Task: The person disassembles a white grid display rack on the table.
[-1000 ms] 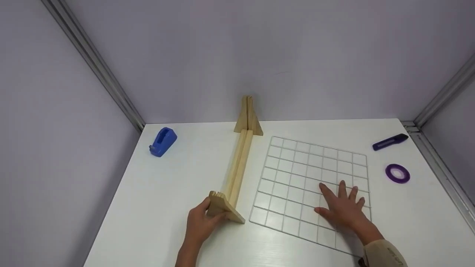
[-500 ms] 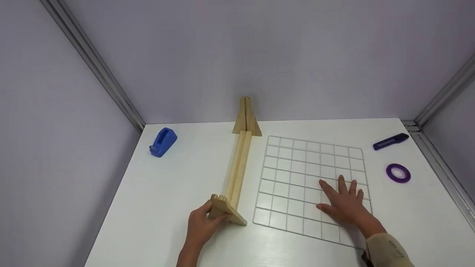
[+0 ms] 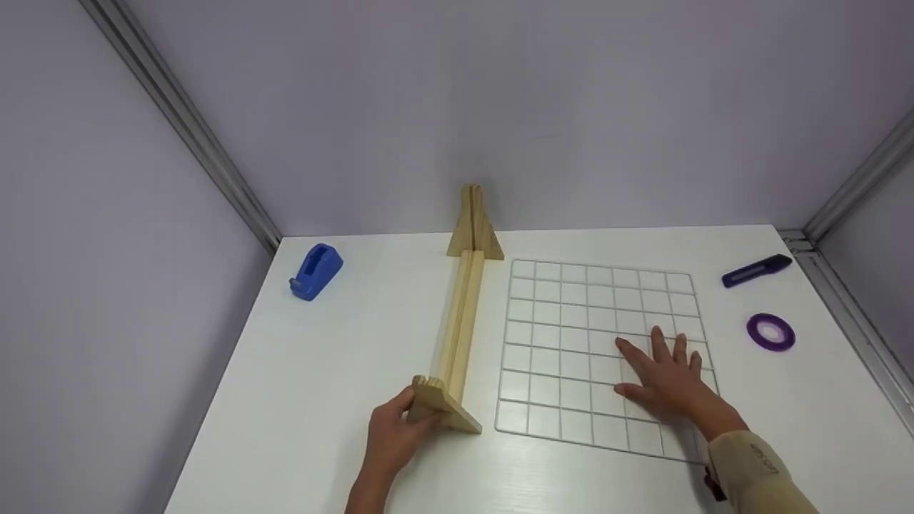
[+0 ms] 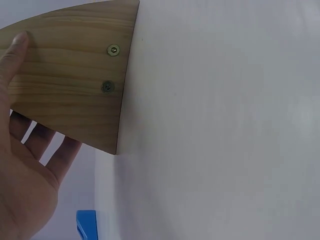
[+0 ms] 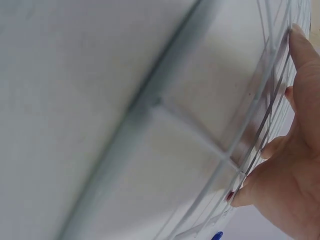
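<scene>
A wooden stand [image 3: 460, 314] lies lengthwise on the table, a grooved bar joining two slotted, tapered end pieces. My left hand [image 3: 395, 434] grips the near end piece [image 3: 443, 407], its thumb on the outer face and the fingers behind it. Two screw heads [image 4: 114, 50] show on that piece in the left wrist view. To the right of the stand, a white wire grid panel [image 3: 571, 332] lies flat. My right hand [image 3: 668, 385] rests on the panel's right part with its fingers spread and straight.
A blue tape dispenser [image 3: 316, 271] stands at the back left. At the right lie a dark utility knife [image 3: 757, 270] and a purple tape roll [image 3: 771, 332]. Grey walls with metal rails [image 3: 193, 143] enclose the white table [image 3: 307, 385] at the back and sides.
My right hand has turned the grid panel slightly anticlockwise, so its edges run closer to parallel with the stand. The left hand still grips the end piece, which has shifted slightly rightward.
</scene>
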The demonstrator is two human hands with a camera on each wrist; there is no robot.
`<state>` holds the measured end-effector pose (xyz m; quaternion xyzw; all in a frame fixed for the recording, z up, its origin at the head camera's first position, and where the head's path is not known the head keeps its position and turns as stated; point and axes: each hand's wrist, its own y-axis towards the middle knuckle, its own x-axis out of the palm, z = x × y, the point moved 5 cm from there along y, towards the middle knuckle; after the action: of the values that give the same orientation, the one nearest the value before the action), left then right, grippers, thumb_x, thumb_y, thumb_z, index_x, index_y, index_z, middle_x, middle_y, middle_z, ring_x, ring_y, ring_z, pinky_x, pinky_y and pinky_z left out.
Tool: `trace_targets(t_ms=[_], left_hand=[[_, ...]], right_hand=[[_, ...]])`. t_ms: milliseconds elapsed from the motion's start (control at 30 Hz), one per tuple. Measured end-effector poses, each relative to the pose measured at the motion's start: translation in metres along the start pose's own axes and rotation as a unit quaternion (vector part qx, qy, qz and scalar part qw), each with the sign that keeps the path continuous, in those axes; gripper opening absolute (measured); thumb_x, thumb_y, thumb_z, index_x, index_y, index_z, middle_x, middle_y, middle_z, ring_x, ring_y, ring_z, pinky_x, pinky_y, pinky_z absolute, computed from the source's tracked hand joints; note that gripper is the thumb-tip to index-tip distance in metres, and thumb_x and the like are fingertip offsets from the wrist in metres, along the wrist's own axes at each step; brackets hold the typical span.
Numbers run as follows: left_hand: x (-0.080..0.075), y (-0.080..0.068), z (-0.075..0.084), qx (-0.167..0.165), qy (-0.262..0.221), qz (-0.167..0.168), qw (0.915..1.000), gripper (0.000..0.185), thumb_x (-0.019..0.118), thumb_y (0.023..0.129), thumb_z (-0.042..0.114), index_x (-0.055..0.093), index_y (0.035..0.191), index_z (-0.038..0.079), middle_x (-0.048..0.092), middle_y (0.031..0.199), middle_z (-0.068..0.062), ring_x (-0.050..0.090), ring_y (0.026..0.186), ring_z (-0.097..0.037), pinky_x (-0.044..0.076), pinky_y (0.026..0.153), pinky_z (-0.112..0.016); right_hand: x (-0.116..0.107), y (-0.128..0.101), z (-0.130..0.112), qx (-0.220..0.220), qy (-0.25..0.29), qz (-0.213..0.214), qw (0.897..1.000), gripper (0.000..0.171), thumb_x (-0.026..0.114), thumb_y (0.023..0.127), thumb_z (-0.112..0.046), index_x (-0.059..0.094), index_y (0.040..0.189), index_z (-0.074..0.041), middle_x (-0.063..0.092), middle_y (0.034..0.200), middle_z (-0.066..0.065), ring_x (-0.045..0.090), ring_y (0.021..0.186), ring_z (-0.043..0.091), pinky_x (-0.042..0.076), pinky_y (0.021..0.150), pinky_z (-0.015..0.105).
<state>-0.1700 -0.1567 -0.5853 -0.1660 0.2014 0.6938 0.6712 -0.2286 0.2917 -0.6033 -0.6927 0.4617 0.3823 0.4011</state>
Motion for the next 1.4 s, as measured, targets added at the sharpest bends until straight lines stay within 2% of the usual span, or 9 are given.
trace_targets(t_ms=[233, 367, 533, 733, 800, 900, 1000, 1200, 1400], left_hand=[[0.002, -0.004, 0.003, 0.01, -0.002, 0.01, 0.9999, 0.041, 0.088, 0.074, 0.041, 0.074, 0.108, 0.023, 0.077, 0.117, 0.006, 0.07, 0.116, -0.017, 0.052, 0.106, -0.048], [0.004, -0.004, 0.003, 0.02, 0.002, 0.003, 0.9998, 0.042, 0.087, 0.075, 0.044, 0.074, 0.109, 0.023, 0.077, 0.115, 0.008, 0.07, 0.113, -0.015, 0.054, 0.104, -0.046], [0.005, -0.001, 0.001, 0.031, 0.015, -0.035, 0.9988, 0.047, 0.086, 0.077, 0.046, 0.072, 0.117, 0.027, 0.073, 0.125, 0.005, 0.066, 0.124, -0.022, 0.052, 0.108, -0.048], [0.003, 0.006, 0.003, 0.063, 0.013, -0.082, 0.9945, 0.071, 0.088, 0.075, 0.037, 0.059, 0.14, 0.033, 0.061, 0.145, 0.005, 0.054, 0.139, -0.026, 0.042, 0.117, -0.049], [0.004, 0.008, 0.003, 0.059, 0.007, -0.096, 0.9936, 0.067, 0.087, 0.076, 0.04, 0.062, 0.138, 0.032, 0.062, 0.144, 0.006, 0.054, 0.139, -0.025, 0.041, 0.118, -0.05], [0.005, 0.009, 0.0, 0.032, -0.001, -0.108, 0.9937, 0.056, 0.083, 0.077, 0.049, 0.07, 0.127, 0.029, 0.068, 0.135, 0.005, 0.059, 0.134, -0.025, 0.044, 0.115, -0.051], [0.007, 0.008, -0.001, 0.016, -0.001, -0.109, 0.994, 0.052, 0.08, 0.078, 0.054, 0.073, 0.12, 0.025, 0.072, 0.128, 0.001, 0.063, 0.128, -0.026, 0.048, 0.111, -0.051], [0.012, 0.006, 0.001, 0.029, 0.003, -0.098, 0.9947, 0.051, 0.081, 0.079, 0.05, 0.073, 0.121, 0.022, 0.074, 0.125, 0.001, 0.065, 0.126, -0.025, 0.05, 0.109, -0.05], [0.015, 0.002, 0.002, 0.028, -0.006, -0.085, 0.9959, 0.05, 0.082, 0.079, 0.047, 0.073, 0.121, 0.02, 0.074, 0.124, 0.001, 0.066, 0.125, -0.025, 0.052, 0.107, -0.049]], right_hand=[[-0.003, 0.002, 0.003, -0.008, 0.002, -0.005, 1.0, 0.083, 0.056, 0.096, -0.063, 0.024, 0.162, -0.024, -0.006, 0.164, 0.038, -0.016, 0.142, 0.07, -0.007, 0.106, 0.087], [-0.005, 0.001, 0.003, -0.007, 0.002, -0.008, 1.0, 0.084, 0.056, 0.096, -0.065, 0.024, 0.162, -0.025, -0.006, 0.164, 0.037, -0.016, 0.143, 0.069, -0.007, 0.107, 0.086], [-0.007, -0.003, -0.002, 0.01, 0.005, -0.004, 1.0, 0.085, 0.057, 0.094, -0.065, 0.026, 0.162, -0.024, -0.002, 0.163, 0.04, -0.009, 0.144, 0.069, -0.009, 0.105, 0.087], [0.001, -0.009, -0.021, 0.052, -0.002, 0.024, 0.998, 0.084, 0.051, 0.096, -0.068, 0.025, 0.161, -0.022, 0.0, 0.16, 0.043, -0.004, 0.145, 0.069, -0.004, 0.105, 0.088], [0.005, -0.012, -0.029, 0.061, 0.0, 0.029, 0.998, 0.084, 0.051, 0.096, -0.067, 0.024, 0.161, -0.021, -0.001, 0.16, 0.044, -0.004, 0.145, 0.069, -0.003, 0.104, 0.089], [0.014, -0.016, -0.04, 0.063, 0.012, 0.019, 0.998, 0.086, 0.052, 0.097, -0.066, 0.021, 0.162, -0.021, -0.006, 0.159, 0.045, -0.007, 0.145, 0.068, -0.004, 0.104, 0.089], [0.022, -0.019, -0.045, 0.062, 0.018, 0.007, 0.998, 0.087, 0.053, 0.097, -0.065, 0.018, 0.163, -0.02, -0.009, 0.158, 0.045, -0.01, 0.145, 0.067, -0.007, 0.104, 0.088], [0.029, -0.018, -0.042, 0.06, 0.022, 0.007, 0.998, 0.086, 0.054, 0.097, -0.063, 0.019, 0.163, -0.019, -0.013, 0.158, 0.045, -0.013, 0.145, 0.067, -0.01, 0.104, 0.088], [0.027, -0.012, -0.037, 0.045, 0.01, 0.01, 0.999, 0.086, 0.052, 0.098, -0.064, 0.017, 0.163, -0.02, -0.012, 0.159, 0.044, -0.013, 0.146, 0.066, -0.009, 0.104, 0.088]])
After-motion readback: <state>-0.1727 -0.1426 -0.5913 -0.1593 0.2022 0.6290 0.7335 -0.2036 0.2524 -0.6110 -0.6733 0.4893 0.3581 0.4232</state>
